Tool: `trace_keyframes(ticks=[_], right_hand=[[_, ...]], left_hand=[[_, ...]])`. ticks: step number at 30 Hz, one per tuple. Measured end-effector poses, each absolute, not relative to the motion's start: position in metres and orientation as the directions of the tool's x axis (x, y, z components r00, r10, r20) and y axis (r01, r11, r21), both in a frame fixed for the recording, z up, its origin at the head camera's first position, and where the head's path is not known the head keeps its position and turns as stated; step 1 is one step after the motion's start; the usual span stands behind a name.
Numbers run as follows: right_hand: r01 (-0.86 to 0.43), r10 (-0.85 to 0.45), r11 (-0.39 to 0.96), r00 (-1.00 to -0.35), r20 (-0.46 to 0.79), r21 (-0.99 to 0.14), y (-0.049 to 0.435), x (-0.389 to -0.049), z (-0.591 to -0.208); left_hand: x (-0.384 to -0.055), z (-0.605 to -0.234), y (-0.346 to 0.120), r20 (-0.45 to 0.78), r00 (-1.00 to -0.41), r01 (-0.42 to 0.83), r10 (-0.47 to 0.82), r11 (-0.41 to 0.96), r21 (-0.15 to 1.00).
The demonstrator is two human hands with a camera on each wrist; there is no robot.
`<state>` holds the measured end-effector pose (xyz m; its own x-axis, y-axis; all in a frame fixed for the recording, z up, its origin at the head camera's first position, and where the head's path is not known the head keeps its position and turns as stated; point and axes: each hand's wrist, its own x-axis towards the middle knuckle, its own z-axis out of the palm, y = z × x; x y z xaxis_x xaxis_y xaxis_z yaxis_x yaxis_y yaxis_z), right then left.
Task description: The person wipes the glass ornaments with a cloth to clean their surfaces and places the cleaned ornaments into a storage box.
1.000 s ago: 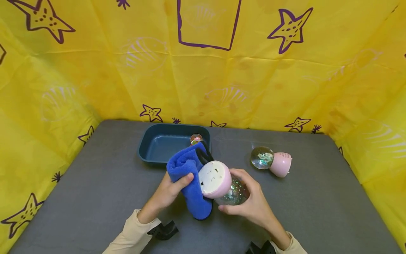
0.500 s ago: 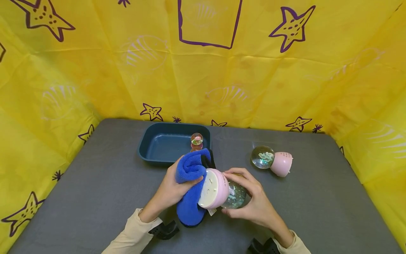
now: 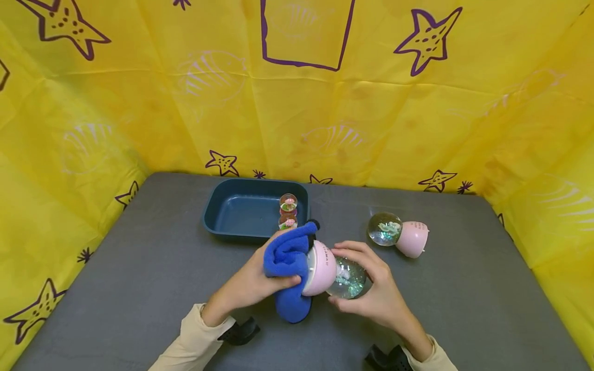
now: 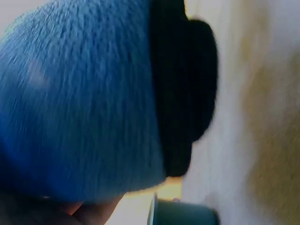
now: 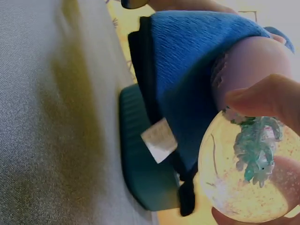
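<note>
My left hand (image 3: 252,283) grips a folded blue cloth (image 3: 289,260) with black edging and presses it against the base of a snow globe (image 3: 324,270). The globe's pink base points left and its clear ball, with glitter and a pale green figure inside, points right. Fingers and thumb of my right hand (image 3: 371,286) are curled round that ball. In the right wrist view the cloth (image 5: 187,61) lies against the pink base, and a white tag hangs from it. The cloth (image 4: 84,103) fills much of the left wrist view.
A dark teal tray (image 3: 232,236) stands at the back of the grey table (image 3: 139,288), with two small globes (image 3: 288,202) along its right side. Another pink-based snow globe (image 3: 412,239) lies on its side at the right. Yellow printed fabric (image 3: 297,113) walls the back and sides.
The globe has turned so its underside, facing the camera earlier, now faces left into the cloth. The left hand and cloth have shifted right, uncovering the small globes in the tray.
</note>
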<state>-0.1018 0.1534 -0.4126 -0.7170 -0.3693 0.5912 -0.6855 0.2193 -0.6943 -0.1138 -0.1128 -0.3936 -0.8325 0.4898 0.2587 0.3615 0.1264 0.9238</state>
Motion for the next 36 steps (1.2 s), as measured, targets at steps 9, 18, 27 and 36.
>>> trace_keyframes(ticks=[9,18,27,36], right_hand=[[-0.708,-0.397,0.123,-0.678,0.619,-0.696,0.148,-0.101,-0.414],[-0.66,-0.376,0.13,-0.724,0.579,-0.74,0.15,-0.099,-0.413],[-0.723,-0.454,0.187,-0.664,0.594,-0.665,0.146,-0.099,-0.413],[-0.696,-0.435,0.139,-0.682,0.588,-0.704,0.145,-0.098,-0.415]], left_hand=[[-0.11,-0.395,-0.107,0.35,-0.91,0.392,0.224,0.187,0.901],[-0.113,-0.394,-0.116,0.307,-0.939,0.326,0.153,0.116,0.938],[-0.108,-0.389,-0.107,0.207,-0.922,0.281,0.326,0.199,0.939],[-0.112,-0.394,-0.106,0.292,-0.946,0.318,0.144,0.21,0.925]])
